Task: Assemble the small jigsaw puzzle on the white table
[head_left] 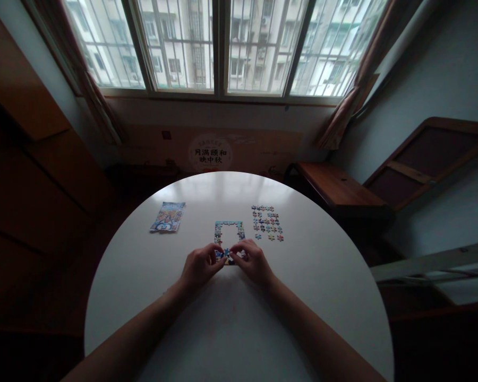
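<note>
A partly joined jigsaw puzzle (229,224) lies on the white round table (143,302), its frame of pieces closed around a bare middle. Over its near edge, my left hand (202,263) and my right hand (255,261) meet with thumbs and index fingers pinched. Between the fingertips is a small blue puzzle piece (227,253), which both hands appear to grip. My hands cover part of the puzzle's lower corners. Loose puzzle pieces (267,222) are laid out in rows to the right.
A colourful printed packet (168,217) lies on the left of the table. Beyond the table's far edge are a wooden bench (338,183) at right and a printed box panel (255,151) below the window. A wooden cabinet (35,175) stands at left.
</note>
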`<state>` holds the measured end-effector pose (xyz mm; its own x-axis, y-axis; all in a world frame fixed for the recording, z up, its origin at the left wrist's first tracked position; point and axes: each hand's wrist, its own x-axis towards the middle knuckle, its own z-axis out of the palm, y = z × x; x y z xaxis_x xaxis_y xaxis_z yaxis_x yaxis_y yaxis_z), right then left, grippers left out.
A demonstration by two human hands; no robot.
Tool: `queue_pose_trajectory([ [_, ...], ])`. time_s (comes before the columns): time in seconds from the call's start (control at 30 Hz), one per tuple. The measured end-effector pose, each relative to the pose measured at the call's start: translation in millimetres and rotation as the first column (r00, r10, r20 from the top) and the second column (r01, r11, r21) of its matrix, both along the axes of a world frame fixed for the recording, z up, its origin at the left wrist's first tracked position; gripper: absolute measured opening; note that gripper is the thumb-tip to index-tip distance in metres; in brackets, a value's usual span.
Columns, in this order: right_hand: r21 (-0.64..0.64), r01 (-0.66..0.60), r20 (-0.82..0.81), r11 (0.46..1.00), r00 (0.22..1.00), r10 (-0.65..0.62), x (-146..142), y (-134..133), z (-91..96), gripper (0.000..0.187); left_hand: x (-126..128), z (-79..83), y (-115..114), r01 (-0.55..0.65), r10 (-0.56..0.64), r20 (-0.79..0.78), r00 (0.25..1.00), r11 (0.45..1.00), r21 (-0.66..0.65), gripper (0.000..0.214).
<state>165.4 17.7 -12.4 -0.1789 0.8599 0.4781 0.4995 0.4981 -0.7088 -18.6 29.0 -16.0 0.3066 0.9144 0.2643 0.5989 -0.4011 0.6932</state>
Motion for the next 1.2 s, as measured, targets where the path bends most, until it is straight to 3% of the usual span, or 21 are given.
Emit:
queue_pose_trajectory([
  [1.2,-0.063,0.013,-0.07,0.998,0.997,-0.017,2.5,3.1,-6.1,0.007,1.0,-0.4,2.0,0.095,-0.085,0.147,0.985,0.993,-0.064,0.021],
])
